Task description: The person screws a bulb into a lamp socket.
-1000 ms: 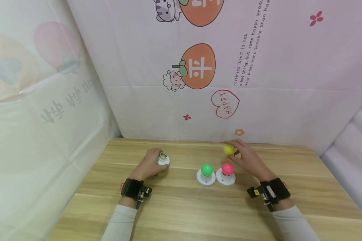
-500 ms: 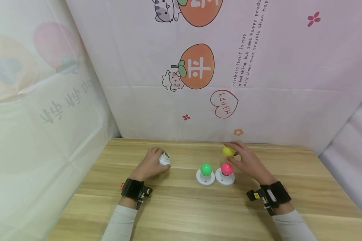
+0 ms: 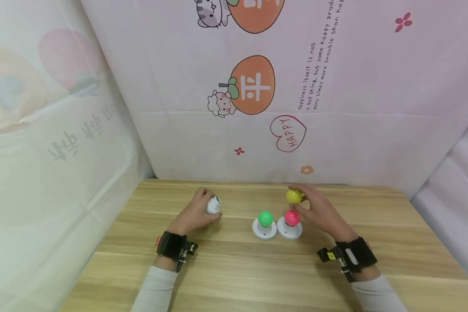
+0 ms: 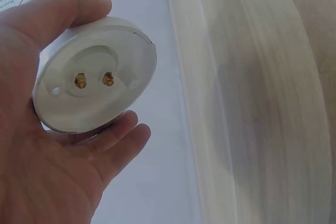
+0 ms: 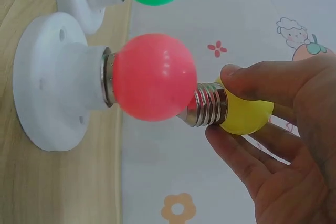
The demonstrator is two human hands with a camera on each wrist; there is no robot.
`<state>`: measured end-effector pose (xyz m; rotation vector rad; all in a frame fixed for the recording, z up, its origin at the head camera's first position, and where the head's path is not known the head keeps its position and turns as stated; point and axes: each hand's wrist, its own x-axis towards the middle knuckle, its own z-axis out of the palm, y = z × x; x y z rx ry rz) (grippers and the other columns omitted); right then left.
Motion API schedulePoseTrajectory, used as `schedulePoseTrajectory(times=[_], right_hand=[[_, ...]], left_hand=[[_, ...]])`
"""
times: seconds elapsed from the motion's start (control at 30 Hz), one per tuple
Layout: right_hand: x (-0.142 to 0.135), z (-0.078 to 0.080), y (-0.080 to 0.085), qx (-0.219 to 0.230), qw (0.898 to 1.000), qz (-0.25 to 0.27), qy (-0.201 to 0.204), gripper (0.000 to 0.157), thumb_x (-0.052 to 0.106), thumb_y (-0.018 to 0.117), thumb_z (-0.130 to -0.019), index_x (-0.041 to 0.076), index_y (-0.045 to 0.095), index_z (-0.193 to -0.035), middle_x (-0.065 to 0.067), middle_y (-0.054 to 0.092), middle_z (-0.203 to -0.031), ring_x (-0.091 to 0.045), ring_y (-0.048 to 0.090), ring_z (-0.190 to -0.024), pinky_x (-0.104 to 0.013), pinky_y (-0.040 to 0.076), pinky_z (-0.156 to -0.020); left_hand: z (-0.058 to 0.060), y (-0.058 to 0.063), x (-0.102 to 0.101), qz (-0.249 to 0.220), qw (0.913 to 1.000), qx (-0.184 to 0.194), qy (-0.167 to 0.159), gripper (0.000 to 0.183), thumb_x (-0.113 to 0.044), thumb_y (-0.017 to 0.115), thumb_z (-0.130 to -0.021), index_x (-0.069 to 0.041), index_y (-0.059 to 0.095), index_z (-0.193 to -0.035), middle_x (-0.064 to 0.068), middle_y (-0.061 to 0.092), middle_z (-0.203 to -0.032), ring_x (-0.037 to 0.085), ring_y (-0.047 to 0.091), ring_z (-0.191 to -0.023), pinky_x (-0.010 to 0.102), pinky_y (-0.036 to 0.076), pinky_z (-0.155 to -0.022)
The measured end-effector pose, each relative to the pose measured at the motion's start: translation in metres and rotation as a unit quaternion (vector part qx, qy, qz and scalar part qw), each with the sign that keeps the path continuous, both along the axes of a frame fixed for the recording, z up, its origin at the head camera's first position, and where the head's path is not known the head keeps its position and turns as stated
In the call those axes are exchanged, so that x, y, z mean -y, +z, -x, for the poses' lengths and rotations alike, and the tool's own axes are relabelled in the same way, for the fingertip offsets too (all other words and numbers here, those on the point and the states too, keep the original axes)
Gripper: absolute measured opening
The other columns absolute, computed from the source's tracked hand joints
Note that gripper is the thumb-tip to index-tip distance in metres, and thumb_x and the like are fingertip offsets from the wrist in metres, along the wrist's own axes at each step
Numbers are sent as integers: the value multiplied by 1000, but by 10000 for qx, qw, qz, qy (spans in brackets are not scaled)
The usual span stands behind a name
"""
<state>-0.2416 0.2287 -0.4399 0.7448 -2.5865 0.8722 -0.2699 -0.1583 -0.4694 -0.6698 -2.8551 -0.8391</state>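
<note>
My left hand grips a white bulb socket by its round base. In the left wrist view the underside of the socket shows two brass screws, and thumb and fingers hold its edge. A yellow light bulb is pinched in my right hand. Its metal screw thread is bare in the right wrist view, partly behind the red bulb. Just in front of that hand, a red bulb stands upright in a white socket. Beside it a green bulb sits in another socket.
Both standing sockets rest close together on a wooden table. A printed white cloth hangs at the table's back edge. More cloth hangs along the left side, and another stretch along the right.
My left hand has tipped the socket, so its opening now leans toward the right. The right hand still holds the yellow bulb, nearly in place. The view has shifted slightly.
</note>
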Motion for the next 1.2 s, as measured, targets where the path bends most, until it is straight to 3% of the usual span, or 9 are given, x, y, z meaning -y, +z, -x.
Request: schedulePoseTrajectory(times=[0.43, 0.67, 0.93, 1.2], right_hand=[[2, -5, 5, -154, 9999, 19, 26, 61, 14, 77, -81, 10, 50, -135, -1, 56, -120, -15, 53, -102, -41, 53, -83], [4, -10, 9, -428, 9990, -119, 106, 58, 15, 77, -81, 20, 54, -135, -2, 51, -132, -21, 50, -117, -46, 51, -88], [8, -13, 12, -451, 9987, -97, 198, 54, 13, 77, -80, 16, 56, -130, -3, 50, -132, -21, 50, -116, -46, 51, -89], [11, -16, 17, -431, 9976, 30, 543, 60, -1, 73, -78, 13, 51, -133, -2, 51, -132, -17, 51, -114, -40, 53, -87]], left_hand=[[-2, 4, -6, -51, 9995, -137, -295, 53, -37, 72, -82, -10, 48, -121, 0, 44, -117, 12, 48, -92, 24, 50, -73], [-6, 10, -11, -145, 9987, -215, -434, 53, -34, 73, -82, -11, 47, -122, 0, 45, -114, 13, 48, -93, 27, 50, -76], [-11, 18, -17, -129, 9983, -256, -508, 54, -37, 74, -81, -11, 48, -121, -1, 46, -112, 12, 48, -93, 26, 50, -75], [-16, 25, -24, -151, 9971, -343, -662, 51, -38, 74, -80, -15, 50, -118, -4, 45, -113, 10, 49, -92, 24, 50, -74]])
